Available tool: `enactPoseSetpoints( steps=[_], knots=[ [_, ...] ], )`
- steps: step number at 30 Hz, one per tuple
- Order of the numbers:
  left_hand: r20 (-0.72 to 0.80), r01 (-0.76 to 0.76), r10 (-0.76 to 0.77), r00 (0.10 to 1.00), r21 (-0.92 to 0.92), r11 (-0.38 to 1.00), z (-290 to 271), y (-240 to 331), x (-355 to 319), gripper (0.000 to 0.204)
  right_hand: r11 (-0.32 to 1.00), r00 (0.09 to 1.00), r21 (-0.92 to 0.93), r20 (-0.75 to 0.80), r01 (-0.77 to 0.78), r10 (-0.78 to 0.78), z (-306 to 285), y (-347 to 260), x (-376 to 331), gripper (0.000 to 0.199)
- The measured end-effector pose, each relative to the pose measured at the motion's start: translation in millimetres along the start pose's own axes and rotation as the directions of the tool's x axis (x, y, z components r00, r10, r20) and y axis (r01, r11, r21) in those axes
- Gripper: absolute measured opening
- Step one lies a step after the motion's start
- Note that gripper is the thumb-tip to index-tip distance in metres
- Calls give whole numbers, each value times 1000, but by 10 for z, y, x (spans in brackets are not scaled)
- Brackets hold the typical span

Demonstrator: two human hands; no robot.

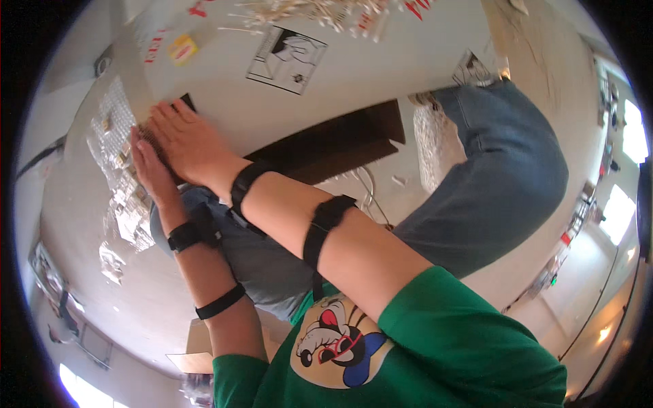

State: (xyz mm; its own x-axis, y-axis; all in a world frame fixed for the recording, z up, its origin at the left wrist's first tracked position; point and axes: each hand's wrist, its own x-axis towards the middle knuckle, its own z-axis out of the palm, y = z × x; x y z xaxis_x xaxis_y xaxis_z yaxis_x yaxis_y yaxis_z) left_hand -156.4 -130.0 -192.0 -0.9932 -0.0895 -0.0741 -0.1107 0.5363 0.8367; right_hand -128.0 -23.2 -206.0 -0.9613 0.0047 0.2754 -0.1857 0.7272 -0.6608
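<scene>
My left hand (154,166) and my right hand (190,143) are close together at the left, above my bent knee. Between them is a dark brown piece (151,139) with a rough-looking surface. Most of it is hidden, so I cannot make out its kind. My right hand lies over it with long, nearly straight fingers, and a black corner shows past the fingertips. The left hand presses from the other side, its fingers pointing up. Right of my right wrist lies a long dark brown strip (326,146) with a notched end.
A large white board (381,61) with printed pictures spreads ahead. Many cotton swabs (320,15) lie heaped at its far side, near a small yellow packet (182,49). Clear bubble wrap (114,129) lies left of my hands. A cardboard box (194,350) stands at the lower left.
</scene>
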Motion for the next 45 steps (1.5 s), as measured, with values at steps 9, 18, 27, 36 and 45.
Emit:
enactPoseSetpoints(
  steps=[9, 18, 27, 36, 45],
  knots=[
    [132, 176, -134, 982, -391, 903, 73, 122, -49, 51, 957, 998, -288, 55, 44, -30, 92, -10, -46, 56],
    [421, -539, 337, 842, 633, 556, -382, -417, 100, 70, 960, 997, -280, 71, -19, 41, -125, -4, -215, 66],
    [449, -592, 388, 805, 647, 480, -130, -385, 38, 72, 987, 999, -160, 42, -14, 21, -226, 63, -250, 69],
    [16, -264, 306, 952, 548, 794, -834, -202, -417, 60, 998, 705, -44, 706, -53, 68, -724, 715, -1466, 16],
    [-42, -44, 77, 996, 522, 852, -828, -208, -822, 44, 914, 489, -221, 789, -339, 372, 5, 1909, -1126, 45]
  ],
)
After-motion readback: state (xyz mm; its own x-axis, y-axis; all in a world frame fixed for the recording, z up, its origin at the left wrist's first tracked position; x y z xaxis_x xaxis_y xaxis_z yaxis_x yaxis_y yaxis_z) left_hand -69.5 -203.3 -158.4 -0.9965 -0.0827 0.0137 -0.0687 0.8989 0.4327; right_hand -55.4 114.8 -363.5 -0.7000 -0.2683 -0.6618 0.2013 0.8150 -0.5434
